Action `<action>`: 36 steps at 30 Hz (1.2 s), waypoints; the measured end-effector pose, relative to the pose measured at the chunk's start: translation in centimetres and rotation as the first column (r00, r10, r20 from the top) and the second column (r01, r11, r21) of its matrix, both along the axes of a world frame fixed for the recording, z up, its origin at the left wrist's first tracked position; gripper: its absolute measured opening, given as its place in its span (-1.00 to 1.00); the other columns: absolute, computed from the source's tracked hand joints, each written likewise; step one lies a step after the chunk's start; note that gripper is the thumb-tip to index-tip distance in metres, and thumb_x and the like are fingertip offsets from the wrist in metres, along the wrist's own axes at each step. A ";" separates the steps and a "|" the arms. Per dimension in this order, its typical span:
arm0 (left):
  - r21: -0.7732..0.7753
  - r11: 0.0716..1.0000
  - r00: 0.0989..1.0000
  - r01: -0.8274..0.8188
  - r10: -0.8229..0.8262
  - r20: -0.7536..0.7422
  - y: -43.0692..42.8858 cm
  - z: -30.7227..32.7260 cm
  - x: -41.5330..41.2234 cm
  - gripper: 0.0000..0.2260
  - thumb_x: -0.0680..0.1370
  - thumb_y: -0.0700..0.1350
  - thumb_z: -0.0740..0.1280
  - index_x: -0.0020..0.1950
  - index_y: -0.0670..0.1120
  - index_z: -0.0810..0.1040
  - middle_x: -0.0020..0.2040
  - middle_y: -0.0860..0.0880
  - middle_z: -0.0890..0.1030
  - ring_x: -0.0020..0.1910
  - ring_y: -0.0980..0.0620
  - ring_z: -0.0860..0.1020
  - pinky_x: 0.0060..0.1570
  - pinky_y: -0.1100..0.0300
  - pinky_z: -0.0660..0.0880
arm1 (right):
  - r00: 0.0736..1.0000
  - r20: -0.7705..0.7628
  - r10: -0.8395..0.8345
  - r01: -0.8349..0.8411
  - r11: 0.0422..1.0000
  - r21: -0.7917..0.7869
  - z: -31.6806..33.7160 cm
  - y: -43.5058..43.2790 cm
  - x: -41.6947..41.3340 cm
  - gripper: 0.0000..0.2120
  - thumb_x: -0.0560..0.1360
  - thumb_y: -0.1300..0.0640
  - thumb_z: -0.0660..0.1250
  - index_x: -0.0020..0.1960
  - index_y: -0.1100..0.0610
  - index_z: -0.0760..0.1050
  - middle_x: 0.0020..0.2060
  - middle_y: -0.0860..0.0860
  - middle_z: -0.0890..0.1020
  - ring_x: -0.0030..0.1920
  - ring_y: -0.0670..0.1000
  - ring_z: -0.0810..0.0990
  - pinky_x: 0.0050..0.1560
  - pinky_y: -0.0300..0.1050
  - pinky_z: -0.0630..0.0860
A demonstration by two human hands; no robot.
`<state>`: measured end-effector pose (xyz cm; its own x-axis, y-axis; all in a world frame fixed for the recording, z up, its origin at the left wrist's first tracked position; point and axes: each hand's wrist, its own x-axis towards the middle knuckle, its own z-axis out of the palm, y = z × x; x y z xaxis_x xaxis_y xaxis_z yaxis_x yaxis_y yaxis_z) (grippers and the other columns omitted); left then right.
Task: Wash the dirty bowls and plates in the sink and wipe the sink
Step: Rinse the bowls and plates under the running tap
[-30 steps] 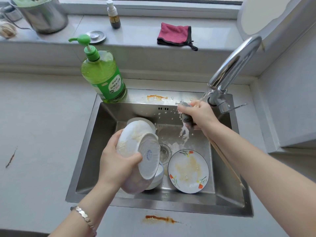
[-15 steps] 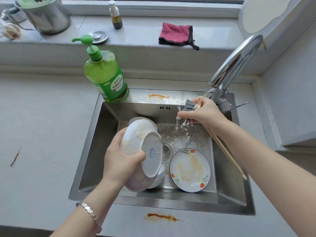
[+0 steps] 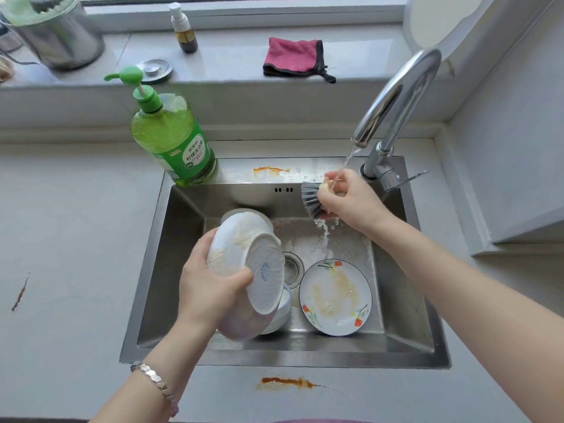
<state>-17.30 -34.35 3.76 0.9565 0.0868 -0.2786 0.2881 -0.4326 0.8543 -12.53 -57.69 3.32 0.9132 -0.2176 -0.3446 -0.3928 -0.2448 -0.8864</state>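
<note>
Both hands busy — left hand grips bowl, right hand clutches brush under tap water.

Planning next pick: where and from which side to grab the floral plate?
Probably its far rim, from above: the floral plate lies flat, face up on the sink floor, bowls crowd its left, and the upturned rim offers a pinch edge.

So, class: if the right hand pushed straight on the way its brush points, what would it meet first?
Probably the sink's back wall, near the overflow slots: the right hand aims the brush leftward across the basin. Depth is unclear from one view.
</note>
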 end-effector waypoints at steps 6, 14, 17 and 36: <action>-0.004 1.000 1.000 -0.013 0.013 -0.015 -0.6 0.0 -0.3 -0.41 0.19 -0.21 0.48 0.18 0.10 0.47 0.01 0.14 0.57 0.00 0.08 0.54 -0.08 0.30 0.43 | 0.988 0.134 0.078 -0.050 0.977 -0.206 -0.8 -0.8 -1.4 -0.60 0.38 0.10 0.46 0.19 0.02 0.47 0.03 0.02 0.50 -0.05 0.00 0.58 0.00 -0.16 0.52; 0.000 1.000 0.998 -0.024 0.024 -0.066 -1.9 -0.2 -1.1 -0.45 0.29 -0.34 0.45 0.19 0.08 0.47 -0.05 0.21 0.54 -0.09 0.18 0.53 -0.15 0.36 0.40 | 0.987 0.160 0.006 0.078 0.855 -0.512 -1.9 -3.6 -4.9 -0.48 0.35 0.13 0.50 0.27 0.20 0.48 0.09 0.05 0.59 0.10 -0.01 0.53 0.03 -0.39 0.30; -0.014 1.000 0.995 -0.024 0.022 -0.101 -2.9 -0.2 -1.3 -0.46 0.31 -0.36 0.44 0.18 0.07 0.46 -0.09 0.24 0.52 -0.15 0.30 0.49 -0.22 0.41 0.39 | 0.992 0.126 0.022 0.049 0.844 -0.535 -4.9 -4.2 -6.6 -0.64 0.37 0.17 0.46 0.14 0.22 0.56 0.00 0.06 0.61 0.04 0.03 0.55 -0.04 -0.31 0.35; -0.022 1.000 0.996 0.014 -0.016 -0.092 -7.4 0.2 -0.5 -0.47 0.34 -0.37 0.44 0.13 0.12 0.40 -0.08 0.15 0.51 -0.05 0.09 0.47 -0.07 0.22 0.38 | 0.866 0.031 -0.500 0.445 0.739 -0.505 -11.6 -16.7 -8.1 -0.68 0.50 0.02 0.18 0.00 0.29 0.48 -0.08 0.26 0.57 -0.03 0.25 0.53 -0.05 -0.01 0.40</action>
<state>-17.84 -41.77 3.97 0.9278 0.0655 -0.3672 0.3594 -0.4200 0.8333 -20.60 -74.37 -8.33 0.6147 -0.7725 -0.1589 -0.6524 -0.3848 -0.6529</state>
